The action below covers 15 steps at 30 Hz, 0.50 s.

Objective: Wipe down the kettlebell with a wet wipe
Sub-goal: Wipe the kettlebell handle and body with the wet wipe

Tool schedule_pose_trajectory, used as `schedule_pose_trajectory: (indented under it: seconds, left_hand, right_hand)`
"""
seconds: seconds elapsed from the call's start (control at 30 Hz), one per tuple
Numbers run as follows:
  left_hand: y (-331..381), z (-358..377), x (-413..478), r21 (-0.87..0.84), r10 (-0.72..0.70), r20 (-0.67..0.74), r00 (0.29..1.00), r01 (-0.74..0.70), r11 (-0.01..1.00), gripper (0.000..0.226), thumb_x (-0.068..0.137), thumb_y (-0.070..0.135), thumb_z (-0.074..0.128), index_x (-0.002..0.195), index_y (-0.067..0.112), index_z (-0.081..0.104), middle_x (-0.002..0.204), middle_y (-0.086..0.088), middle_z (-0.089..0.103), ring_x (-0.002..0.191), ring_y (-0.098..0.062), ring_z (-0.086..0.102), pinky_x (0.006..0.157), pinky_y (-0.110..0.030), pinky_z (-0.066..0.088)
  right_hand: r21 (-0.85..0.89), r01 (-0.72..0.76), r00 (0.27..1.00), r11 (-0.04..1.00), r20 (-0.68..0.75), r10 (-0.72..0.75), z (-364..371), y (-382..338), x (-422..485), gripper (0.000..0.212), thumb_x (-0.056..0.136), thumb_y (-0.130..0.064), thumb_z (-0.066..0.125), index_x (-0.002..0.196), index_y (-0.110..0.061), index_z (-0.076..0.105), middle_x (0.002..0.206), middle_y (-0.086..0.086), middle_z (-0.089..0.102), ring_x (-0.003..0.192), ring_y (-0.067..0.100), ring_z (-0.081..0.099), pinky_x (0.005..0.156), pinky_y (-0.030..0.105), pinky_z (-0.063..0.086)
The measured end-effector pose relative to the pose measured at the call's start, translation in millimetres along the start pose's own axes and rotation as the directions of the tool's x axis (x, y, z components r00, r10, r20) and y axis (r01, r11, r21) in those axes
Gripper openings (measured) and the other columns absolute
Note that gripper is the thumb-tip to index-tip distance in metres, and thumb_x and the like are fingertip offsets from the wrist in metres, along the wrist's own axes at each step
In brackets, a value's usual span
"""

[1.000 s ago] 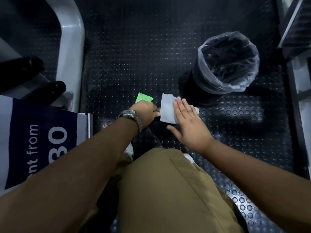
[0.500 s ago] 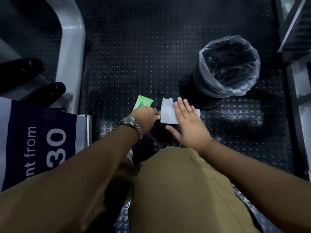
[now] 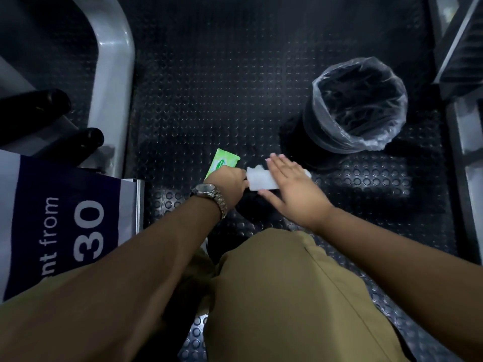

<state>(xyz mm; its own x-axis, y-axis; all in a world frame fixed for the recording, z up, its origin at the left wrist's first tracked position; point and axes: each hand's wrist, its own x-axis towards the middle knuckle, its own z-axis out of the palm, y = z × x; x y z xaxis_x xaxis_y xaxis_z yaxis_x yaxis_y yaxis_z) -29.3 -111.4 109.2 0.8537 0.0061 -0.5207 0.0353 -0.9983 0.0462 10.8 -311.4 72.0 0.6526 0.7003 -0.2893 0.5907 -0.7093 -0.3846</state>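
The kettlebell (image 3: 249, 205) is a dark shape on the studded floor, mostly hidden under my hands. My left hand (image 3: 230, 182), with a metal watch at the wrist, is curled round its top part. A white wet wipe (image 3: 260, 181) lies across the kettlebell. My right hand (image 3: 292, 186) presses flat on the wipe with straight fingers, covering its right part. A green wipe pack (image 3: 222, 163) lies on the floor just beyond my left hand.
A black bin with a clear plastic liner (image 3: 358, 105) stands to the far right. A grey machine frame (image 3: 115, 74) and two black padded handles (image 3: 78, 142) are on the left, beside a blue and white sign (image 3: 65, 226). My knee in khaki trousers (image 3: 287, 296) fills the foreground.
My right hand has slid a little over the wipe, and less of the wipe shows beyond the fingers. The left hand keeps its grip.
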Motion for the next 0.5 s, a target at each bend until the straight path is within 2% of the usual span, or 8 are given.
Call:
schedule_pose_trajectory:
  seconds: [0.07,0.13,0.27,0.33,0.43,0.5]
  left_hand:
    - [1,0,0,-0.003,-0.014,-0.01,1.0,0.013,1.0,0.033,0.109,0.024,0.04,0.123,0.008,0.066,0.119,-0.012,0.069,0.107,-0.031,0.065,0.086,-0.038,0.05]
    - [2,-1,-1,-0.009,-0.022,-0.025,0.999,0.022,1.0,0.031,0.108,0.019,0.041,0.116,0.004,0.067,0.113,-0.013,0.07,0.103,-0.031,0.066,0.083,-0.039,0.052]
    - [1,2,0,-0.082,-0.043,-0.013,0.999,0.042,0.996,0.036,0.108,0.026,0.039,0.115,0.006,0.068,0.111,-0.014,0.071,0.102,-0.031,0.065,0.079,-0.035,0.048]
    - [1,0,0,-0.095,-0.051,-0.01,0.999,0.05,0.994,0.036,0.108,0.025,0.04,0.117,0.005,0.068,0.114,-0.016,0.07,0.105,-0.033,0.064,0.08,-0.036,0.047]
    - [4,-1,-4,-0.115,-0.068,0.002,0.998,0.068,0.991,0.034,0.109,0.023,0.04,0.127,0.008,0.065,0.119,-0.015,0.068,0.109,-0.032,0.064,0.085,-0.037,0.049]
    - [3,-2,-3,-0.129,-0.126,0.041,0.991,0.131,0.983,0.033,0.107,0.024,0.042,0.122,0.007,0.066,0.119,-0.015,0.068,0.109,-0.033,0.064,0.086,-0.039,0.05]
  right_hand:
    - [-0.032,0.067,0.997,0.997,0.029,-0.066,1,-20,11,0.084,0.102,-0.065,0.032,0.165,-0.012,0.014,0.173,0.007,0.01,0.16,0.021,0.004,0.13,0.043,0.004]
    - [-0.04,0.132,0.991,0.99,0.029,-0.131,8,-31,6,0.085,0.102,-0.063,0.036,0.164,-0.01,0.013,0.173,0.007,0.007,0.16,0.021,0.001,0.13,0.044,0.003]
    - [-0.038,0.184,0.983,0.982,-0.006,-0.184,17,-15,-24,0.089,0.1,-0.066,0.037,0.165,-0.012,0.007,0.173,0.003,0.0,0.159,0.015,-0.01,0.13,0.042,0.001]
    - [-0.024,0.149,0.988,0.989,-0.032,-0.149,14,-5,-31,0.088,0.101,-0.066,0.036,0.165,-0.013,0.009,0.173,0.002,0.0,0.159,0.013,-0.009,0.13,0.042,0.003]
    - [0.016,0.009,0.999,1.0,-0.051,-0.009,8,-8,-18,0.087,0.101,-0.068,0.032,0.165,-0.013,0.01,0.173,0.004,0.003,0.16,0.016,-0.005,0.13,0.04,0.002]
    - [0.023,-0.021,0.999,1.0,-0.027,0.021,5,-23,-1,0.084,0.102,-0.066,0.03,0.165,-0.013,0.013,0.173,0.004,0.004,0.16,0.019,-0.002,0.13,0.042,0.002]
